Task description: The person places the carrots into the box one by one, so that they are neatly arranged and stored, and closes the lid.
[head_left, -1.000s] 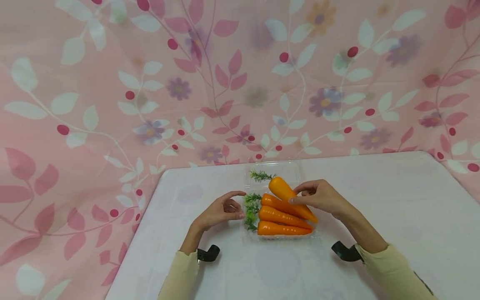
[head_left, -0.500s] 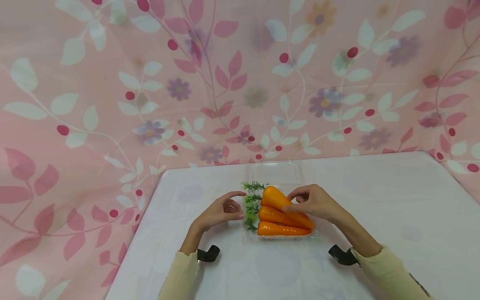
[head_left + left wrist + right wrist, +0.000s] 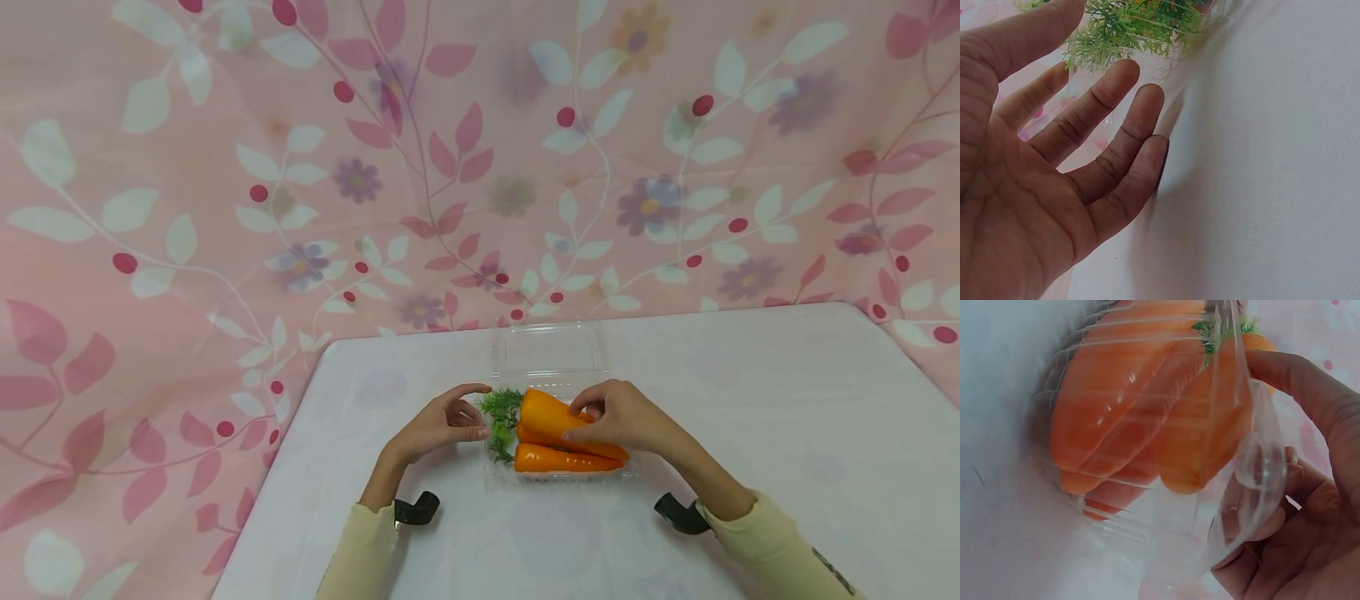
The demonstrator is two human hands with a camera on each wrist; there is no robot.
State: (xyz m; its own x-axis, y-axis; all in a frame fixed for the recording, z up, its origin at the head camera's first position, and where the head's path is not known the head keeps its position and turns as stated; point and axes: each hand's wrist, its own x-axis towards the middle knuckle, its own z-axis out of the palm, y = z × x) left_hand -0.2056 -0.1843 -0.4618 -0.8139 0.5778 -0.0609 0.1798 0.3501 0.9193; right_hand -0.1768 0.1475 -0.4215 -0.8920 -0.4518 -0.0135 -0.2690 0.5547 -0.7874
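A clear plastic clamshell box point(image 3: 551, 348) stands on the table, its lid folded back. Orange carrots with green tops lie side by side in it, the nearest carrot point(image 3: 558, 459) along the front wall. My right hand point(image 3: 626, 417) pinches the lighter orange carrot point(image 3: 542, 414), which lies over the others and partly hides them. Through the box wall, the right wrist view shows the carrots' tips point(image 3: 1179, 478) beside that hand. At the box's left side is my left hand point(image 3: 446, 423), fingers loosely bent and apart, near the green tops point(image 3: 1141, 28). Whether it touches the wall is unclear.
A white cloth covers the table point(image 3: 750, 392). Behind its far edge hangs a pink floral curtain point(image 3: 480, 167). A black wrist mount sits on each forearm, the left mount point(image 3: 417, 508) and the right mount point(image 3: 681, 513) both close to the tabletop.
My right hand has lowered the lighter carrot toward the near side, from above the box's back edge onto the other carrots. The left hand has stayed in place.
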